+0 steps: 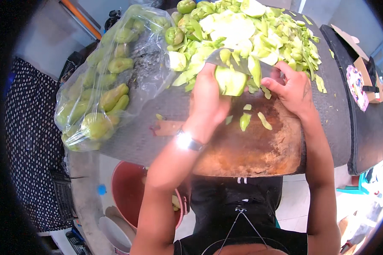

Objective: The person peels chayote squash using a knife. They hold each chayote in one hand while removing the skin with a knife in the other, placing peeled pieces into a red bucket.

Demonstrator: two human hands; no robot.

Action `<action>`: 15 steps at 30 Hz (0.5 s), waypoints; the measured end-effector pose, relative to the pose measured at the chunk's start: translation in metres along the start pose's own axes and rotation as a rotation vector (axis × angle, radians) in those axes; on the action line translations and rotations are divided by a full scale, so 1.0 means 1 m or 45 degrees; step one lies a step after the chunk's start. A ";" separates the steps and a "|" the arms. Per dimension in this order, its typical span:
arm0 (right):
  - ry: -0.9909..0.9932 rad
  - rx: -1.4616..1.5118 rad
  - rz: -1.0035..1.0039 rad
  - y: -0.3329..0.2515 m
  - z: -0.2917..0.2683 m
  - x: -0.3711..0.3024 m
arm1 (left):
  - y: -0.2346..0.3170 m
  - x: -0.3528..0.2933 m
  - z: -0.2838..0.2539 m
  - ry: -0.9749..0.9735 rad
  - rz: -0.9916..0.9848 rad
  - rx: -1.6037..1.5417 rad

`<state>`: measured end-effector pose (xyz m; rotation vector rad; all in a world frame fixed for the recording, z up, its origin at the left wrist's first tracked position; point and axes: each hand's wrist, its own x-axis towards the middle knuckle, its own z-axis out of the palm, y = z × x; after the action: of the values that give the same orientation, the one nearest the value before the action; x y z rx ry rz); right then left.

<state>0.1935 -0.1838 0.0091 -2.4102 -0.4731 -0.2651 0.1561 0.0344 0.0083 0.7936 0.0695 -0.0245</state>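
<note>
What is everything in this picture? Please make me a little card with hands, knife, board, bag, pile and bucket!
Left hand: holds a pale green vegetable
Right hand: holds the knife
Knife: wide grey blade, right by the held vegetable
Board: brown, round-edged, peel scraps on it
Bag: clear plastic, at the left, green vegetables inside
Pile: peels and pale green pieces, beyond the hands
Bucket: reddish, lower left; contents hard to tell

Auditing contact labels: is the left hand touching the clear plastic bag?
Apart. The head view shows gray tabletop between the left hand and the clear plastic bag.
</note>
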 end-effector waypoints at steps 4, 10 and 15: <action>0.004 -0.044 0.066 -0.012 0.000 -0.007 | 0.001 0.002 -0.002 0.014 -0.037 0.060; -0.042 -0.124 0.212 -0.007 -0.005 0.005 | 0.001 0.008 -0.009 -0.020 -0.072 -0.065; 0.055 0.040 0.521 0.038 -0.012 0.014 | 0.007 0.007 -0.001 -0.076 -0.131 -0.116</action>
<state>0.2210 -0.2151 0.0011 -2.3990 0.0401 -0.1269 0.1631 0.0399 0.0126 0.6975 0.0546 -0.1414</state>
